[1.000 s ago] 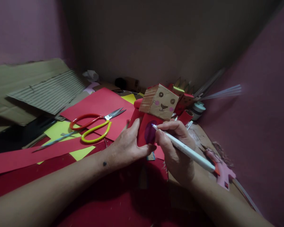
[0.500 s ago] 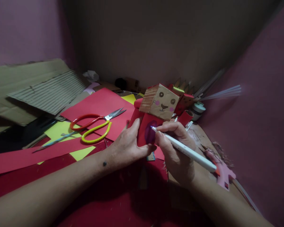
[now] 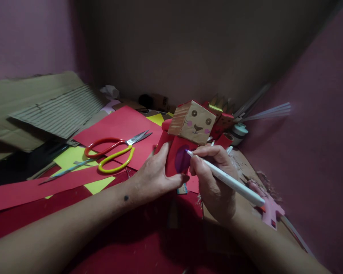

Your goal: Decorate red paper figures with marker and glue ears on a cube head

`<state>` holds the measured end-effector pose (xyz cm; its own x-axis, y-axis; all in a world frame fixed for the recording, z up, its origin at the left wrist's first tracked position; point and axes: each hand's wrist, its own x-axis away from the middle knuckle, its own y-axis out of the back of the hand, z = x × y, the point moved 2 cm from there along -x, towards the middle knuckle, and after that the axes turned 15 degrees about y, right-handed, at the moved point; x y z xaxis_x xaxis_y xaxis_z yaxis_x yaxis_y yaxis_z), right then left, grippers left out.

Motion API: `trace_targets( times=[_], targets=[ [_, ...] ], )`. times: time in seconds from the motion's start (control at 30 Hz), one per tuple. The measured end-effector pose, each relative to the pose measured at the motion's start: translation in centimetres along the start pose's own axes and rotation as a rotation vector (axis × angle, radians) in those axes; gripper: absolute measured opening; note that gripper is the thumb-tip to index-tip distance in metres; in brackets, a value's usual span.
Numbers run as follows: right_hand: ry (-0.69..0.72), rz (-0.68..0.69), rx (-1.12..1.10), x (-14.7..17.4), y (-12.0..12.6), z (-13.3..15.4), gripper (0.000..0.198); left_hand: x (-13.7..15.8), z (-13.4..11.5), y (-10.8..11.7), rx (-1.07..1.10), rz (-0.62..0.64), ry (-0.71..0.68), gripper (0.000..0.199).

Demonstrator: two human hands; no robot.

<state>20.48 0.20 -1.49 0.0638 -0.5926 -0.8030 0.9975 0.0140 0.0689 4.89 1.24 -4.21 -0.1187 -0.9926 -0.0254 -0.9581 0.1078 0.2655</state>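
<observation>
A cardboard figure (image 3: 198, 123) has a box-shaped head with drawn eyes, nose and pink cheeks, above a red paper body. My left hand (image 3: 160, 169) is closed around that red body, its thumb along the near side; some of its fingers are hidden behind. In my right hand (image 3: 214, 180) is a white marker (image 3: 234, 183), pinched between thumb and fingers. The marker's purple tip touches a purple oval patch (image 3: 181, 160) on the front of the body.
Scissors (image 3: 117, 152) with red and yellow handles lie on red paper (image 3: 125, 120) to the left, near a pencil (image 3: 68, 170) and yellow scraps. Corrugated cardboard (image 3: 60, 110) leans behind. A pink glue gun (image 3: 270, 209), a lidded jar (image 3: 240, 130) and clear sticks (image 3: 270, 113) are on the right.
The marker tip has shifted slightly up and right across the patch, and my right hand has moved with it. The purple patch looks more evenly filled. My left hand keeps its hold.
</observation>
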Motion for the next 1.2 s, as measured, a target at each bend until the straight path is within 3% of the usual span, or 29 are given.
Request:
trace_targets(
  times=[0.6, 1.0, 1.2],
  targets=[
    [-0.008, 0.003, 0.016, 0.01, 0.09, -0.01, 0.004, 0.02, 0.03, 0.00, -0.035, -0.027, 0.006, 0.055],
    [0.012, 0.040, 0.020, 0.16, 0.01, -0.03, 0.006, 0.08, -0.48, -0.13, -0.009, 0.043, -0.038, 0.050],
    [0.032, 0.053, 0.001, 0.05, -0.11, 0.26, 0.008, -0.03, 0.01, -0.05, -0.020, -0.008, -0.034, 0.053]
  ],
)
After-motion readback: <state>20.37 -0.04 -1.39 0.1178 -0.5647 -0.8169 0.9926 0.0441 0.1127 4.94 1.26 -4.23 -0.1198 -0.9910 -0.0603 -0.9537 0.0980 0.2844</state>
